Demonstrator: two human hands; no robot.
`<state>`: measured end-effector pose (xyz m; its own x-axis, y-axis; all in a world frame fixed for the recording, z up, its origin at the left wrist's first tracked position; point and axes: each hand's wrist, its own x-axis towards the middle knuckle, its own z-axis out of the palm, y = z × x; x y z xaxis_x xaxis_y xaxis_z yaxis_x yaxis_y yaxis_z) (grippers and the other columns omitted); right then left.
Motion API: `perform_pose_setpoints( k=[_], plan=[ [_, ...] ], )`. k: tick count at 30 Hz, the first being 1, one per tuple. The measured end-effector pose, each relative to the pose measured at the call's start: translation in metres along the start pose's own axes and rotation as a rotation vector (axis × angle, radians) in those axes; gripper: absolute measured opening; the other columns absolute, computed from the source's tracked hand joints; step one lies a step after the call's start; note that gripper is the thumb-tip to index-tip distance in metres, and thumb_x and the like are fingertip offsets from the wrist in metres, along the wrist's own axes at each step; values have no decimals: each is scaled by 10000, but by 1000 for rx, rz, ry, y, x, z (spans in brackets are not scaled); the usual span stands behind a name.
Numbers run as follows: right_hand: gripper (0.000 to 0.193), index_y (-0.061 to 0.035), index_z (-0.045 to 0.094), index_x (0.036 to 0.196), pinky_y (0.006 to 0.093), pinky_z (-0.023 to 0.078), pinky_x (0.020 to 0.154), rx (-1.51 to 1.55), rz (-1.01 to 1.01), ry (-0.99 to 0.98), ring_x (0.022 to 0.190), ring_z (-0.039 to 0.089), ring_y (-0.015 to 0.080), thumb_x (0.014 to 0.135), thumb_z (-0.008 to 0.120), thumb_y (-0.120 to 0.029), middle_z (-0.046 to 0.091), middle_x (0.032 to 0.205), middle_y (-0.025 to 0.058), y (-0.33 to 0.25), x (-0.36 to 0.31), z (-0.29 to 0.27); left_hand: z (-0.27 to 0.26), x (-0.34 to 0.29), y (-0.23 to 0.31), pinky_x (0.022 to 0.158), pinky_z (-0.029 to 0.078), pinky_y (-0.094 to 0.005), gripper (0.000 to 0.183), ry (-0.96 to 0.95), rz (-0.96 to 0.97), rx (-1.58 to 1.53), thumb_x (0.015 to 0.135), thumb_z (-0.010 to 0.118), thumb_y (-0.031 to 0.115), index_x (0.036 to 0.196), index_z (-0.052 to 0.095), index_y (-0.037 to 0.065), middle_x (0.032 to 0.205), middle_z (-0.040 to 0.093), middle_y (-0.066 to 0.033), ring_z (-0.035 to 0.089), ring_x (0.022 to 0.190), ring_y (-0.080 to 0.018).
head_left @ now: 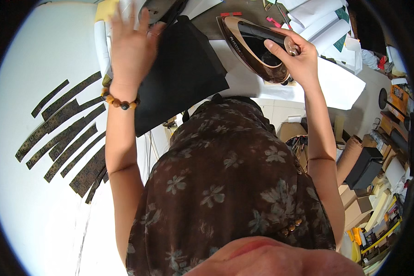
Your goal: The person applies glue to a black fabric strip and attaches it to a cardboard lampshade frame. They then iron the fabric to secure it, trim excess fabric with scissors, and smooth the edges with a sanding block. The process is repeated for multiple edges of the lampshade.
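Floral garment (225, 170): dark brown, lower centre, nearest the camera.
Left hand (132, 60): raised, slightly blurred, fingers spread apart, nothing visible in its grasp.
Right hand (302, 57): fingers and thumb wrapped around the handle of the iron (248, 33).
Iron: right of the black sheet (184, 69), nose toward upper left; contact beneath cannot be told.
Patterned strips (62, 114): left of the left forearm, on a white surface (18, 83).
White papers (315, 25): beyond the right hand.
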<state>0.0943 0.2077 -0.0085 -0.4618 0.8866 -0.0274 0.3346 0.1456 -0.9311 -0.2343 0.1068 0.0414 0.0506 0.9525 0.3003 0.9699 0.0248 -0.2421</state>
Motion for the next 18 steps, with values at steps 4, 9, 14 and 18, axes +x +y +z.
perform_pose_setpoints(
  k=[4, 9, 14, 18],
  plan=[
    [359, -25, 729, 1099, 207, 502, 664, 9, -26, -73, 697, 603, 42, 833, 827, -246, 633, 729, -43, -13, 9, -4, 8, -22, 10, 1166, 255, -553, 505, 93, -92, -597, 932, 673, 284, 1324, 569, -16, 1426, 508, -234, 363, 1401, -462],
    [347, -36, 721, 1149, 194, 465, 624, -99, -279, -192, 679, 568, 37, 852, 801, -197, 636, 736, -41, -58, 33, -8, -5, -56, 30, 1183, 192, -556, 776, -147, -246, -515, 900, 704, 393, 1438, 403, -79, 1483, 420, -279, 275, 1448, -465],
    [347, -56, 696, 1090, 288, 487, 640, -524, -461, -464, 655, 582, 140, 778, 822, -143, 618, 722, 7, -142, 54, 9, -4, -75, 33, 1191, 163, -549, 944, -200, -270, -442, 862, 717, 480, 1469, 310, -117, 1519, 347, -303, 225, 1465, -468],
    [270, -32, 689, 859, 370, 467, 554, -781, -534, -691, 548, 613, 270, 798, 764, -283, 583, 560, 108, -178, 85, 33, -1, -77, 35, 1195, 166, -529, 1018, -77, -297, -555, 871, 681, 502, 1494, 198, -142, 1519, 311, -337, 238, 1459, -471]
  ],
)
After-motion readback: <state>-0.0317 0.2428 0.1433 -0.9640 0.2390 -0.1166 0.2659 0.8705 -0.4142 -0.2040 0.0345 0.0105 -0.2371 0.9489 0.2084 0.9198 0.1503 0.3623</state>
